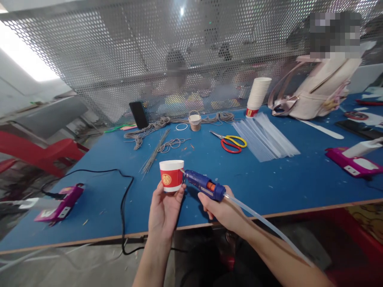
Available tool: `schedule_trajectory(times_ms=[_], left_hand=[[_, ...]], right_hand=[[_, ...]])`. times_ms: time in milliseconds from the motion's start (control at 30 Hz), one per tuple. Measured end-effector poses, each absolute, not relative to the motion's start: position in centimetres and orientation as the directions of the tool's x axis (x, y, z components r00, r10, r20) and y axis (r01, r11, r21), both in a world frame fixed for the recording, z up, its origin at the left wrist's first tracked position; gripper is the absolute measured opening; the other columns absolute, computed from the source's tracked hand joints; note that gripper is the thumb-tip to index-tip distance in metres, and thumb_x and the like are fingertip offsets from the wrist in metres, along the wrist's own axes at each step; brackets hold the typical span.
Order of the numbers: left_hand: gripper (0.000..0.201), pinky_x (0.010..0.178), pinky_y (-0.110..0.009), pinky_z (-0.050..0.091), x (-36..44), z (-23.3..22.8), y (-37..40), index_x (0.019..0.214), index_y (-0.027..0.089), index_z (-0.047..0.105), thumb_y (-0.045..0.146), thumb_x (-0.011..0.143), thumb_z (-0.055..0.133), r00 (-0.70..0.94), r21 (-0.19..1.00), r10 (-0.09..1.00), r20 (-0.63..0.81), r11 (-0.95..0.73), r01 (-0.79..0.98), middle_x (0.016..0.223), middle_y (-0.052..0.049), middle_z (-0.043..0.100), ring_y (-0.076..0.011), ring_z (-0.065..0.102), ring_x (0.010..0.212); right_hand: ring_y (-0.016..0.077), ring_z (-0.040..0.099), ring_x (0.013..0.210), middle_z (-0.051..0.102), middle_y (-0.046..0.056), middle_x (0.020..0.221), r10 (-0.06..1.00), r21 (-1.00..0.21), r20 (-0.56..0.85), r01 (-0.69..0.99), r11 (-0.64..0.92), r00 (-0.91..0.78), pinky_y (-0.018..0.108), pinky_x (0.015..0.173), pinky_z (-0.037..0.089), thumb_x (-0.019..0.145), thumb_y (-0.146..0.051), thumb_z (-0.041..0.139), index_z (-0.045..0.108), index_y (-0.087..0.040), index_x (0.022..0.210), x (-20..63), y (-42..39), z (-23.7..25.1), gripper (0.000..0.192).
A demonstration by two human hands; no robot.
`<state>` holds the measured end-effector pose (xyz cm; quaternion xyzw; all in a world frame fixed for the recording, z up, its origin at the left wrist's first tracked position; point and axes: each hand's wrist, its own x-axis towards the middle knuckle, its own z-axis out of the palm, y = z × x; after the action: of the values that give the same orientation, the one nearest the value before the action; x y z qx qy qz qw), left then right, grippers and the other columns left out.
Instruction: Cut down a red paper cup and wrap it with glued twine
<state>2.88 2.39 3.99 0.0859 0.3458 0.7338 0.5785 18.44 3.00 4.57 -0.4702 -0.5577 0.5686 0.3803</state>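
Note:
My left hand point(164, 210) holds a small paper cup point(171, 175) from below; the cup is red with a white rim and a gold emblem, and stands upright above the table's near edge. My right hand point(222, 210) grips a blue hot glue gun point(204, 185) with a clear glue stick trailing back over my forearm. The gun's nozzle points left and touches the cup's right side.
On the blue table point(269, 187) lie scissors point(231, 142) with red and yellow handles, a fan of clear glue sticks point(265, 137), a stack of paper cups point(257, 95), grey cord point(155, 129), a phone point(138, 114), a bag point(320, 91), magenta holders point(354, 161) point(60, 203) and a black cable point(122, 199).

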Motion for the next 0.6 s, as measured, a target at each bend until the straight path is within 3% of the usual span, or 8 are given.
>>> schedule_trajectory(times_ms=[233, 600], left_hand=[[0.021, 0.064, -0.022, 0.056, 3.49, 3.63, 2.43, 0.090, 0.014, 0.065, 0.004, 0.071, 0.065, -0.344, 0.650, 0.902, -0.260, -0.100, -0.753, 0.091, -0.006, 0.071, -0.0145, 0.067, 0.073], [0.029, 0.052, -0.020, 0.055, 2.96, 4.04, 2.26, 0.107, 0.011, 0.063, 0.011, 0.079, 0.059, -0.276, 0.614, 0.921, -0.275, -0.053, -0.787, 0.081, -0.009, 0.072, -0.0158, 0.067, 0.061]], right_hand=[[0.0070, 0.040, 0.035, 0.043, -0.006, 0.039, 0.955, -0.990, 0.007, 0.133, 0.048, -0.296, 0.019, 0.038, 0.034, 0.075, -0.033, 0.057, 0.042, -0.021, 0.052, 18.01, 2.60, 4.91, 0.030], [0.0071, 0.041, 0.034, 0.042, -0.005, 0.038, 0.961, -0.992, -0.064, 0.125, -0.031, -0.268, 0.018, 0.037, 0.035, 0.074, -0.037, 0.057, 0.043, -0.020, 0.052, 18.48, 2.82, 4.71, 0.031]])
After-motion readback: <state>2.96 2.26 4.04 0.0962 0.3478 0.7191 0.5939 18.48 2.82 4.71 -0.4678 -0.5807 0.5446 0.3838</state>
